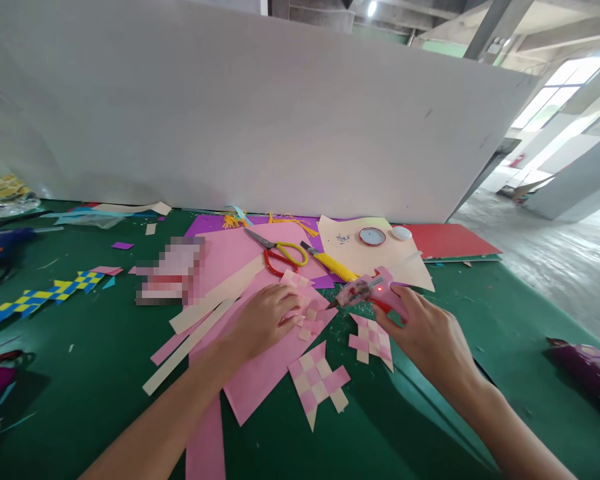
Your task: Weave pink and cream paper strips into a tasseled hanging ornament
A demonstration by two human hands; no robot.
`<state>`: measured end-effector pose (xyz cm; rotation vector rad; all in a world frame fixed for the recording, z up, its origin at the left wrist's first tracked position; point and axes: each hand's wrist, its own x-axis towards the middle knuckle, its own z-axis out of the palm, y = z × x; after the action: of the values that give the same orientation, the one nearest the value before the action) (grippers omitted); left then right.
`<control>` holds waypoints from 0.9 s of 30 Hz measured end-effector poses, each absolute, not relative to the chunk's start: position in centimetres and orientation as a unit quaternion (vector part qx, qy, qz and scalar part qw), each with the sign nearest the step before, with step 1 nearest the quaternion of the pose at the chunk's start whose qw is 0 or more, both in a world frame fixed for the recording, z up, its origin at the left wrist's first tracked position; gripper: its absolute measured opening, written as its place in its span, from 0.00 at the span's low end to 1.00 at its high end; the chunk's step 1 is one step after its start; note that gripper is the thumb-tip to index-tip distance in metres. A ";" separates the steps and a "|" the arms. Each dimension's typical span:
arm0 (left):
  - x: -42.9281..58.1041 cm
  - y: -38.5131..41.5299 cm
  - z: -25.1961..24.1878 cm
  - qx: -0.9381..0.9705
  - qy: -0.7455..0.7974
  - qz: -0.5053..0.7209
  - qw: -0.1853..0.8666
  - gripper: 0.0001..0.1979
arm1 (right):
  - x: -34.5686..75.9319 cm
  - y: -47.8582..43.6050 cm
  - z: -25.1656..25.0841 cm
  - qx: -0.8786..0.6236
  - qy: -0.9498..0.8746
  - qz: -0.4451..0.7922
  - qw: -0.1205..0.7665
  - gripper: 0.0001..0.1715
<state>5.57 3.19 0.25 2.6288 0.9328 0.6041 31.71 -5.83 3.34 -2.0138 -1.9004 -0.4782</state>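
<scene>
A pink hot glue gun [375,288] is gripped in my right hand [423,327], its red light lit and its nozzle pointing left. The nozzle tip hovers close to a small pink-and-cream woven paper piece [309,327]. My left hand [265,319] has its fingers curled on that piece, over pink paper sheets [260,387]; the fingertips partly cover it. Nearer me lies a second woven paper piece [317,382], and a third woven piece [373,339] rests below the glue gun.
Scissors [275,252], a yellow utility knife [330,261] and a round tin [372,237] lie behind my hands. Cream paper strips [195,340] and a blue-yellow woven band [45,297] are at left. A white panel [260,120] stands along the green table's [510,320] back.
</scene>
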 end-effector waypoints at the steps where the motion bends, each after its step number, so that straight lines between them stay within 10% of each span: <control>1: 5.6 3.1 0.3 0.910 0.326 0.205 0.155 0.09 | 31.4 -5.6 3.2 -0.694 -0.680 -0.170 0.166 0.22; 27: 5.3 3.4 0.4 0.913 0.306 0.215 0.166 0.12 | 30.0 -4.9 2.5 -0.631 -0.747 -0.138 0.156 0.24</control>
<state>5.28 3.38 0.35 2.5996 0.8704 0.6126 29.97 -4.88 2.55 -1.8084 -2.1392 -0.3957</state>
